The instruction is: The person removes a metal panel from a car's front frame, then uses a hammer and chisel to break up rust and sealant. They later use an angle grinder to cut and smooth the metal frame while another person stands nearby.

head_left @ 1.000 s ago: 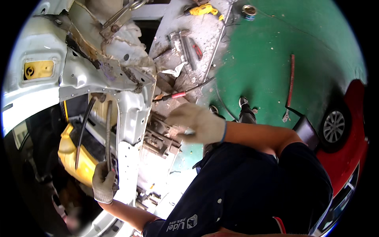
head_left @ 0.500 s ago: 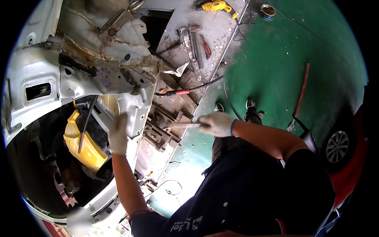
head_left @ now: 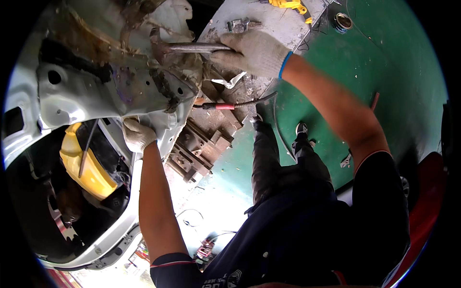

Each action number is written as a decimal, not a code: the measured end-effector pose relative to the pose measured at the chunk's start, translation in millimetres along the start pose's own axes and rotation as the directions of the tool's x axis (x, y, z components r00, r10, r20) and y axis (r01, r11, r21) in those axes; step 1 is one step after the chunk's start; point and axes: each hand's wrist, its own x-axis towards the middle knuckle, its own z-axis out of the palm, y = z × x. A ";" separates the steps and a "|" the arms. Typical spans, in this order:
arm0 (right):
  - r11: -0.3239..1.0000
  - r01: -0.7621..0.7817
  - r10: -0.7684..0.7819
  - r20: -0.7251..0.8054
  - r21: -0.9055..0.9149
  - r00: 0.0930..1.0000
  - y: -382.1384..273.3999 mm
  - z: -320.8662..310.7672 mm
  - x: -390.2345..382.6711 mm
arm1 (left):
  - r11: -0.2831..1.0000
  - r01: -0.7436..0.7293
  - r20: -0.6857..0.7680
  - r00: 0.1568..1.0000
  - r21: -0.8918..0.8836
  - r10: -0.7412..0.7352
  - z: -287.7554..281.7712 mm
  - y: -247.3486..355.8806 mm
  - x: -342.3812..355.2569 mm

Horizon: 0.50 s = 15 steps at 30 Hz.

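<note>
My right hand [head_left: 254, 53], in a white work glove with a blue cuff, is closed round the handle of a hammer [head_left: 196, 47]. The hammer's metal head hovers over or touches the torn, rusty part of a silver car body [head_left: 98, 89]; which of the two, I cannot tell. My left hand [head_left: 138, 135], gloved as well, is closed at the edge of the body's opening and appears to grip the panel there. Behind that edge, inside the opening, a yellow panel [head_left: 86, 168] shows with a dark rod [head_left: 88, 149] across it.
Metal blocks and rails [head_left: 199, 151] lie beside the car body on a grey platform. A red-sleeved cable [head_left: 225, 105] runs over them. Farther off are a yellow power tool [head_left: 293, 6] and a round tin [head_left: 342, 22]. A red car [head_left: 422, 206] stands on the right.
My right hand has swung far and left with the hammer, up to the damaged body section. The left hand has shifted slightly up and left, closing at the panel edge. The view has shifted too.
</note>
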 end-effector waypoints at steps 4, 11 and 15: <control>0.971 0.178 -0.186 -0.040 -0.160 0.982 7.6 4.2 23.7 | 0.999 -0.033 -0.003 0.999 0.002 0.033 -1.4 3.1 0.8; 0.986 0.156 -0.162 -0.111 -0.063 0.981 9.5 -11.3 39.2 | 1.000 0.022 0.054 0.998 -0.018 -0.021 -2.5 -0.1 0.8; 0.993 0.081 -0.091 -0.118 -0.082 0.989 10.6 -3.4 29.4 | 0.996 0.048 0.070 0.997 -0.070 -0.043 -1.0 -0.7 0.4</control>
